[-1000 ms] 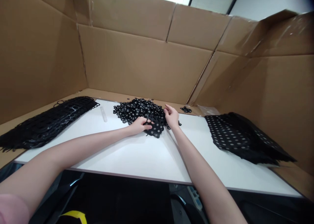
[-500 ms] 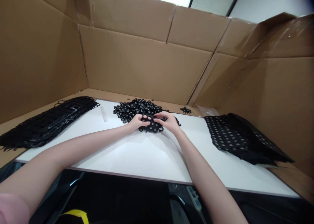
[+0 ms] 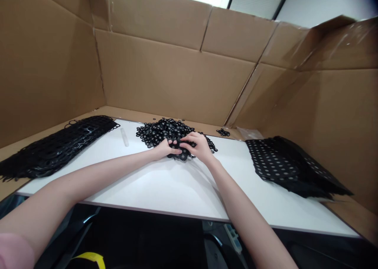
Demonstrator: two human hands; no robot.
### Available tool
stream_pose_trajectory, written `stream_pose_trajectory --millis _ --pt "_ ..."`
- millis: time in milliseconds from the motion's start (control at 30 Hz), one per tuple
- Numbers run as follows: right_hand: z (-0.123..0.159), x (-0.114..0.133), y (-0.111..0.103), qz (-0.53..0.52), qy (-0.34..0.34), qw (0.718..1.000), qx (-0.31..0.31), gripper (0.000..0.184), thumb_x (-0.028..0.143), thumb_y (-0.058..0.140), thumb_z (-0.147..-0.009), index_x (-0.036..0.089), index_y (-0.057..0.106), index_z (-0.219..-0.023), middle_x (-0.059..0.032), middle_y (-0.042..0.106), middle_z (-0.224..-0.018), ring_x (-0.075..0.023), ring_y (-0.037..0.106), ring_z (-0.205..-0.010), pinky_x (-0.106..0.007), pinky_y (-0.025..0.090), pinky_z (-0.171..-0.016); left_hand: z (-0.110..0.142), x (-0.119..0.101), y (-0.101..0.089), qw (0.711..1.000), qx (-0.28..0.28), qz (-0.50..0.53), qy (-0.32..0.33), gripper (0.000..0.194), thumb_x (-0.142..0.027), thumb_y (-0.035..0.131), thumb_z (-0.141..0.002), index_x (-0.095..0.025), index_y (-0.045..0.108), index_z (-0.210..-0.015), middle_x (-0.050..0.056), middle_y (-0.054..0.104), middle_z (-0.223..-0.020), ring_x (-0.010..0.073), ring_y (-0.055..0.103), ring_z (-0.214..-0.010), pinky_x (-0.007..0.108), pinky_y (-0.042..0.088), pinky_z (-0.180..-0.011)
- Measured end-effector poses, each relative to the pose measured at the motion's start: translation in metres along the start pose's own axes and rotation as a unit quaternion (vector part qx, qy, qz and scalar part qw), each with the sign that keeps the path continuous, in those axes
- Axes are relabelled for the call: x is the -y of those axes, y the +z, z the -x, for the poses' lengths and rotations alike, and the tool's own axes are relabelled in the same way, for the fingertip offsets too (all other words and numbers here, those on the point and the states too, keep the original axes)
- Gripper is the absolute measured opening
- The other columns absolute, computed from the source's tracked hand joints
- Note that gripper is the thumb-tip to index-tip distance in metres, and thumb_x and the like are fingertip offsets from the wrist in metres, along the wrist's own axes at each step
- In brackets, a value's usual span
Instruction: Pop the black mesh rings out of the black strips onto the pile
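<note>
Between my hands is a piece of black perforated sheet (image 3: 183,155) with scalloped edges, its holes showing pale. My left hand (image 3: 163,148) is closed on its left side, thumb on top. Over its upper right part, my right hand (image 3: 201,146) pinches with thumb and fingertips; any small ring between them is too small to make out. Just behind lies a heap of small black rings (image 3: 165,128), partly covered by the hands.
A stack of black sheets with large holes (image 3: 67,145) lies on the left, black dotted sheets (image 3: 283,163) on the right. A small clear tube (image 3: 124,137) and a few rings (image 3: 223,132) lie on the white tabletop (image 3: 141,190) and behind it. Cardboard walls (image 3: 177,76) enclose three sides.
My right hand has shifted slightly left and closer to my left hand, covering more of the sheet. The held piece has tilted a little; my left hand stays nearly in place.
</note>
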State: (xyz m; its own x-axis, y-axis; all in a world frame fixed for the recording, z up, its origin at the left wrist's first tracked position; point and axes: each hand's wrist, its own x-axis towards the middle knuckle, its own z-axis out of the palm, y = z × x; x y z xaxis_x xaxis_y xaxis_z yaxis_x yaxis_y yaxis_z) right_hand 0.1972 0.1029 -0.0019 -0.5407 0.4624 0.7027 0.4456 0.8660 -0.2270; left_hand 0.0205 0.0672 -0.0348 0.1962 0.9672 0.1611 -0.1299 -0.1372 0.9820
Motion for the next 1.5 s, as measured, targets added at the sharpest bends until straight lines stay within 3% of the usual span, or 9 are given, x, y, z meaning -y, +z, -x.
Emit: stream_pose_trajectory --millis 100,233,367,533,667,933,1167,1367,1500 --pt "0.001 -0.002 0.003 0.010 -0.005 0.999 0.041 0.022 0.037 0.074 -0.073 0.022 0.071 -0.089 -0.0033 0.067 -0.083 -0.0185 0.058 -0.079 -0.032 0.043 -0.073 -0.001 0.001 -0.001 1.000 0.002 0.005 -0.003 0.048 -0.024 0.087 -0.047 -0.015 0.045 -0.067 -0.006 0.055 -0.064 0.0116 0.058 -0.064 0.029 0.049 -0.068" --pt "0.001 -0.002 0.007 0.002 0.014 0.999 0.049 0.012 0.030 0.074 -0.075 0.020 0.071 -0.081 -0.0019 0.067 -0.075 -0.0169 0.056 -0.074 -0.030 0.040 -0.069 -0.002 0.004 -0.003 1.000 0.008 0.002 -0.004 0.045 -0.019 0.086 -0.045 -0.014 0.047 -0.068 -0.006 0.057 -0.064 0.0101 0.057 -0.062 0.026 0.047 -0.066" --pt "0.002 0.001 0.010 0.024 0.041 0.997 0.060 0.003 0.023 0.069 -0.079 0.022 0.071 -0.081 -0.0003 0.069 -0.076 -0.0186 0.054 -0.082 -0.034 0.035 -0.078 -0.003 0.004 -0.004 1.000 0.004 0.004 -0.001 0.042 -0.017 0.086 -0.045 -0.013 0.049 -0.066 -0.007 0.056 -0.061 0.0089 0.056 -0.059 0.025 0.047 -0.064" --pt "0.003 0.001 0.017 0.040 0.064 0.996 0.049 0.014 0.017 0.059 -0.084 0.023 0.070 -0.078 0.0000 0.067 -0.077 -0.0185 0.053 -0.084 -0.039 0.029 -0.085 -0.002 0.001 -0.002 1.000 -0.009 0.009 0.000 0.040 -0.016 0.085 -0.045 -0.013 0.052 -0.067 -0.006 0.054 -0.061 0.0100 0.056 -0.060 0.027 0.048 -0.065" --pt "0.003 -0.002 0.022 0.045 0.086 0.995 0.017 0.025 0.015 0.052 -0.085 0.021 0.067 -0.066 -0.0014 0.062 -0.070 -0.0173 0.052 -0.077 -0.038 0.031 -0.083 -0.001 -0.001 -0.001 1.000 -0.001 0.009 0.001 0.036 -0.015 0.085 -0.046 -0.010 0.059 -0.070 -0.003 0.058 -0.069 0.0113 0.057 -0.066 0.028 0.048 -0.069" --pt "-0.005 -0.016 0.025 0.055 0.149 0.984 -0.080 0.023 0.017 0.049 -0.080 0.021 0.066 -0.066 -0.0036 0.059 -0.065 -0.0205 0.052 -0.075 -0.036 0.036 -0.076 -0.001 -0.003 0.002 1.000 -0.011 0.023 -0.009 0.040 -0.014 0.085 -0.046 -0.011 0.057 -0.075 0.000 0.060 -0.080 0.0142 0.059 -0.077 0.032 0.050 -0.077" --pt "0.010 -0.060 -0.011 0.068 0.263 0.938 -0.214 0.031 0.022 0.034 -0.083 0.016 0.064 -0.076 -0.0105 0.068 -0.077 -0.0246 0.058 -0.075 -0.035 0.040 -0.071 0.000 0.002 0.000 0.999 0.000 0.033 -0.024 0.048 -0.009 0.084 -0.041 -0.015 0.042 -0.063 0.003 0.065 -0.086 0.0162 0.062 -0.078 0.031 0.053 -0.071" --pt "0.010 -0.076 0.004 0.048 0.267 0.946 -0.175 0.033 0.033 0.040 -0.085 0.018 0.068 -0.075 -0.0092 0.070 -0.075 -0.0241 0.060 -0.072 -0.034 0.042 -0.069 -0.001 0.001 0.002 0.999 -0.008 0.037 -0.026 0.046 -0.012 0.086 -0.041 -0.014 0.045 -0.063 0.003 0.065 -0.086 0.0157 0.062 -0.076 0.034 0.053 -0.075" --pt "0.003 -0.074 0.016 0.021 0.234 0.962 -0.143 0.030 0.033 0.045 -0.084 0.017 0.070 -0.090 -0.0091 0.070 -0.081 -0.0231 0.059 -0.076 -0.037 0.045 -0.076 0.000 0.000 0.003 0.999 -0.009 0.038 -0.021 0.046 -0.013 0.087 -0.040 -0.013 0.047 -0.063 0.003 0.065 -0.086 0.0158 0.062 -0.076 0.036 0.054 -0.075"
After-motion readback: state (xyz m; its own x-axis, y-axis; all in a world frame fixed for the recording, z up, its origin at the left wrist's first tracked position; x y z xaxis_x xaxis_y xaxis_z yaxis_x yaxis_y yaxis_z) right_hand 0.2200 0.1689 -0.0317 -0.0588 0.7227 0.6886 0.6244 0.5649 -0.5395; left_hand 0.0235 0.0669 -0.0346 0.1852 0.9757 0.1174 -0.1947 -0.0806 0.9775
